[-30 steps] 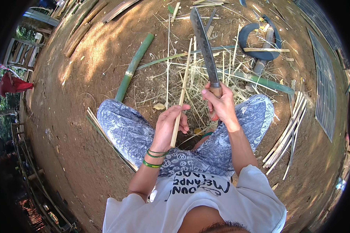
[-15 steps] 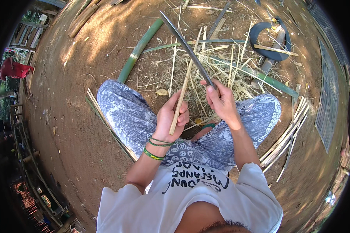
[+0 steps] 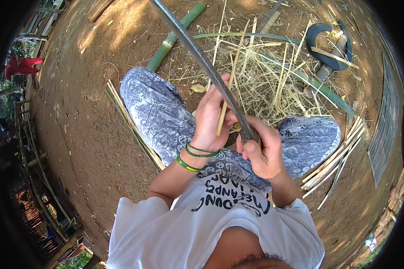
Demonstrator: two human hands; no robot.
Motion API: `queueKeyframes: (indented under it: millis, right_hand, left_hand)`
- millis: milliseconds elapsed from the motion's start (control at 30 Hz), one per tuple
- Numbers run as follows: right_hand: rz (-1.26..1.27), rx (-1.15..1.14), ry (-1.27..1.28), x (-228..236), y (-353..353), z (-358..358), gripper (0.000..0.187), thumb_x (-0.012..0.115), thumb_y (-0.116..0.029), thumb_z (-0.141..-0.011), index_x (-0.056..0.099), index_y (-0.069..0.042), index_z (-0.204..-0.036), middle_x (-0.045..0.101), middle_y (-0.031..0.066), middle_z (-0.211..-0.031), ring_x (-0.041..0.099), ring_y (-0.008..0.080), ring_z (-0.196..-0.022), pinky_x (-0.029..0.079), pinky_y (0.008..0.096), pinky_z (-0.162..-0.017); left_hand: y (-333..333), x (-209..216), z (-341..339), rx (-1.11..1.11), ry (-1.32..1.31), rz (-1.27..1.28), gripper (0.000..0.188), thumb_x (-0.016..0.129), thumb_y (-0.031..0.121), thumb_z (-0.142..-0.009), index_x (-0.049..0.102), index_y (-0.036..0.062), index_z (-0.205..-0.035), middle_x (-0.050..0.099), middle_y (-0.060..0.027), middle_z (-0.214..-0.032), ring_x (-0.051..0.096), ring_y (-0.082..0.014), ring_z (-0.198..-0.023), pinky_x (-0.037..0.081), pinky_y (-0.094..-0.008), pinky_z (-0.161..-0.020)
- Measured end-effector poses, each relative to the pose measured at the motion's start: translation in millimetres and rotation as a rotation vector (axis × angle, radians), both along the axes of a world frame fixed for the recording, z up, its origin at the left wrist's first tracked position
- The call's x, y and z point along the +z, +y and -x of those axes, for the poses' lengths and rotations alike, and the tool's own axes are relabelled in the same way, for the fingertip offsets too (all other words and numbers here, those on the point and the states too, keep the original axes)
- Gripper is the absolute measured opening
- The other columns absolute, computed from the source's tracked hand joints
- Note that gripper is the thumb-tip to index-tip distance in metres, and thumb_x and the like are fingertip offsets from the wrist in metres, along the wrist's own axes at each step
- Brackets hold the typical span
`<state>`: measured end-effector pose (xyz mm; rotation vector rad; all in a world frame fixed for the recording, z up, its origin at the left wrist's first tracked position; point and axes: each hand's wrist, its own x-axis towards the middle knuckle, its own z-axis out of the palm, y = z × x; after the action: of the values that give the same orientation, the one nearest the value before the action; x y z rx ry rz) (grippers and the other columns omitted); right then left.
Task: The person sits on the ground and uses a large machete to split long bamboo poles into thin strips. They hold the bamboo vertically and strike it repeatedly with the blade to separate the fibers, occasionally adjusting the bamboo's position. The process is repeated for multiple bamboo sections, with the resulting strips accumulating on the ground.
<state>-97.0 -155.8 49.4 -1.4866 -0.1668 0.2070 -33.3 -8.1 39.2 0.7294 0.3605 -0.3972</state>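
Observation:
My right hand (image 3: 265, 152) is closed on the handle end of a long, dark-bladed knife (image 3: 188, 44), whose blade slants up and to the left. A thin, pale bamboo strip (image 3: 239, 54) is held by my left hand (image 3: 208, 122), with its near end lying across the palm. The blade passes over the strip and over the fingers of my left hand; whether it touches the strip I cannot tell. Part of the left fingers is hidden behind the blade. Both hands are above my lap, close together, between my bent knees.
Bamboo shavings (image 3: 260, 87) are heaped beyond my hands. A green bamboo pole (image 3: 168, 42) lies far left, another (image 3: 325, 92) at right. Split strips (image 3: 334, 157) lie beside my right knee, more strips (image 3: 125, 112) by my left. A black ring-shaped thing (image 3: 316, 38) lies far right.
My right hand has come nearer and lower with the knife, and its blade now crosses over the strip and my left hand. My left hand has turned, its fingers pointing farther away.

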Motion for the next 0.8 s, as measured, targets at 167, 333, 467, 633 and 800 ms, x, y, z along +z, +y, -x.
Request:
queueKeyframes:
  millis: [167, 333, 467, 633, 800]
  right_hand:
    - [0.079, -0.085, -0.226, 14, 12, -1, 0.050, 0.081, -0.017, -0.083, 0.060, 0.001, -0.125, 0.070, 0.0091, -0.080, 0.066, 0.0134, -0.068, 0.051, 0.0271, -0.064]
    - [0.161, -0.165, -0.161, 23, 17, -17, 0.033, 0.080, -0.013, -0.084, 0.063, -0.001, -0.110, 0.070, 0.0069, -0.076, 0.068, 0.0117, -0.070, 0.051, 0.0260, -0.064]
    - [0.061, -0.212, -0.029, 23, 18, -15, 0.032, 0.079, -0.013, -0.085, 0.064, -0.001, -0.110, 0.067, 0.0048, -0.073, 0.062, 0.0077, -0.068, 0.050, 0.0250, -0.062]
    - [0.021, -0.285, -0.179, 24, 16, -25, 0.031, 0.078, -0.012, -0.087, 0.064, 0.000, -0.111, 0.067, 0.0027, -0.077, 0.058, 0.0050, -0.070, 0.049, 0.0235, -0.063]
    - [-0.080, -0.237, -0.023, 37, 12, -32, 0.034, 0.073, -0.020, -0.092, 0.062, 0.001, -0.117, 0.066, 0.0009, -0.080, 0.058, 0.0048, -0.069, 0.048, 0.0223, -0.061]
  left_hand:
    - [-17, 9, 0, 0.054, -0.002, -0.083, 0.043, 0.053, 0.021, -0.103, 0.044, 0.0027, -0.141, 0.048, -0.0013, -0.078, 0.045, -0.0083, -0.062, 0.039, -0.0218, -0.055]
    - [-17, 4, -1, 0.000, -0.105, -0.199, 0.046, 0.051, 0.023, -0.104, 0.041, 0.0002, -0.143, 0.055, -0.0048, -0.089, 0.053, -0.0103, -0.076, 0.046, -0.0232, -0.064]
    - [-17, 12, 10, -0.023, -0.209, -0.224, 0.050, 0.041, 0.034, -0.107, 0.041, 0.0000, -0.144, 0.055, -0.0074, -0.110, 0.057, -0.0130, -0.101, 0.049, -0.0266, -0.086]
    - [8, 9, 25, -0.087, -0.624, -0.264, 0.049, 0.043, 0.027, -0.106, 0.042, -0.0034, -0.144, 0.057, -0.0089, -0.122, 0.058, -0.0174, -0.114, 0.044, -0.0339, -0.100]
    - [15, 13, 10, -0.184, -0.797, -0.333, 0.052, 0.054, 0.032, -0.102, 0.047, -0.0054, -0.136, 0.058, -0.0143, -0.129, 0.057, -0.0202, -0.116, 0.043, -0.0365, -0.102]
